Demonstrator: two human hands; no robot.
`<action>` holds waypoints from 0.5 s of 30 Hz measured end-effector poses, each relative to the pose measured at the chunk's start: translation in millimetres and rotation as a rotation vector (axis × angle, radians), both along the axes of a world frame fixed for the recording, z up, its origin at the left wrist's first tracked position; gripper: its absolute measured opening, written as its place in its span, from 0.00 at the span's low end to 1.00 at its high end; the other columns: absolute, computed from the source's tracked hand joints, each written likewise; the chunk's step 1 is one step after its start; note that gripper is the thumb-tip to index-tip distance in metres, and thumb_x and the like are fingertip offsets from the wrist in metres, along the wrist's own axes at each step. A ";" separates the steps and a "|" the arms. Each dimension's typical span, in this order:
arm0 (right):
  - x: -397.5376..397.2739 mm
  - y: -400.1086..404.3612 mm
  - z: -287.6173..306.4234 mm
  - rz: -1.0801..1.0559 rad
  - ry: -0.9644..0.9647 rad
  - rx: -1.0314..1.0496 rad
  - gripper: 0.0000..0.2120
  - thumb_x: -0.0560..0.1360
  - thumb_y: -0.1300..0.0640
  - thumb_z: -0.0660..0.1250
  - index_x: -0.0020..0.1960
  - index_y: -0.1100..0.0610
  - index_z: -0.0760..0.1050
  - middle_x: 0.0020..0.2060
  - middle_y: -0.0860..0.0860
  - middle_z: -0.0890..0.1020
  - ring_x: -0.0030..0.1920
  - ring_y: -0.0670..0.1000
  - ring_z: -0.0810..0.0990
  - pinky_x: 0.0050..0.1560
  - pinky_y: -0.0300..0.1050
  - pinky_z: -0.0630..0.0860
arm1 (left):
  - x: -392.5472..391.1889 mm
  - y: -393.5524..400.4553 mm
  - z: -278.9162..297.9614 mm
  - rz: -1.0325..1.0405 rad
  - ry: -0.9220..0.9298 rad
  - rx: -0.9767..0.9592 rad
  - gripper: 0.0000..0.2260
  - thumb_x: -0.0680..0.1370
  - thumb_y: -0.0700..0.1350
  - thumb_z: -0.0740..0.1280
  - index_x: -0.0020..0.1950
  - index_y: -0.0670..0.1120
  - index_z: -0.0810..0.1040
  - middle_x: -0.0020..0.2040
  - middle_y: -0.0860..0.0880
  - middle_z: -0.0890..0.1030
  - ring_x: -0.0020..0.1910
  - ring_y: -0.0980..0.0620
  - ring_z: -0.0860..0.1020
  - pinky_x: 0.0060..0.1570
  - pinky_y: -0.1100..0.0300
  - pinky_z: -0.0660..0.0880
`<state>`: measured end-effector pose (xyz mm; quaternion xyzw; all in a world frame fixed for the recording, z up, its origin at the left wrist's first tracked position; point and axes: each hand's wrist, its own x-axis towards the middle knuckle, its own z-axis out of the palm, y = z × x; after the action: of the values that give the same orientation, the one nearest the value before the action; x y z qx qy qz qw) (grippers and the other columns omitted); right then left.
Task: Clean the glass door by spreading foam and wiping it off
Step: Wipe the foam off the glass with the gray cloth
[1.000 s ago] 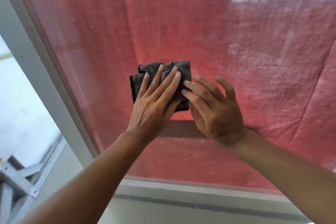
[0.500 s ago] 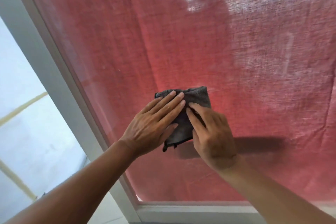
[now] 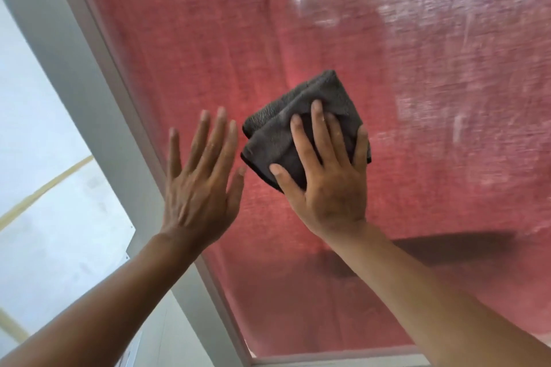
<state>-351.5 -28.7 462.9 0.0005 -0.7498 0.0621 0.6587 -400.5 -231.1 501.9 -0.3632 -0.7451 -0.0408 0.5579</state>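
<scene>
Now the right hand (image 3: pixel 326 185) lies flat with spread fingers on the folded grey cloth (image 3: pixel 301 125), pressing it to the glass door (image 3: pixel 208 39) near mid-pane. The left hand (image 3: pixel 201 185) is open beside it, fingers straight, holding nothing, clear of the cloth. White foam (image 3: pixel 417 9) smears the upper right of the pane over the red fabric behind. Half a second ago both hands pressed the cloth; the left has since come off and the cloth sits higher and to the right.
</scene>
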 end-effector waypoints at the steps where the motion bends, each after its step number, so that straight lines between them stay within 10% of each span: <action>1: -4.8 -6.8 8.8 0.004 0.014 0.019 0.30 0.82 0.39 0.63 0.79 0.52 0.67 0.81 0.52 0.58 0.78 0.54 0.65 0.80 0.63 0.47 | -3.2 -8.4 5.1 0.037 -0.012 0.043 0.29 0.84 0.47 0.59 0.82 0.39 0.56 0.83 0.41 0.55 0.83 0.44 0.50 0.79 0.34 0.47; 8: 0.5 -11.9 -8.7 0.010 -0.081 0.418 0.21 0.82 0.52 0.68 0.74 0.50 0.74 0.76 0.49 0.70 0.74 0.52 0.72 0.79 0.64 0.54 | -6.4 -24.2 18.7 0.048 -0.088 0.146 0.28 0.82 0.41 0.60 0.80 0.33 0.57 0.81 0.35 0.54 0.81 0.41 0.52 0.80 0.48 0.49; 15: -41.3 -58.4 110.6 0.077 0.118 0.239 0.17 0.86 0.53 0.61 0.72 0.54 0.76 0.76 0.51 0.72 0.77 0.53 0.69 0.80 0.64 0.52 | -4.5 -13.0 19.4 0.046 -0.164 0.289 0.29 0.83 0.37 0.59 0.82 0.35 0.50 0.83 0.38 0.49 0.83 0.47 0.44 0.82 0.54 0.44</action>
<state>-392.8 -87.1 573.5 0.1117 -0.7112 -0.0026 0.6941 -405.0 -244.1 521.4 -0.2575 -0.7826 -0.1641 0.5425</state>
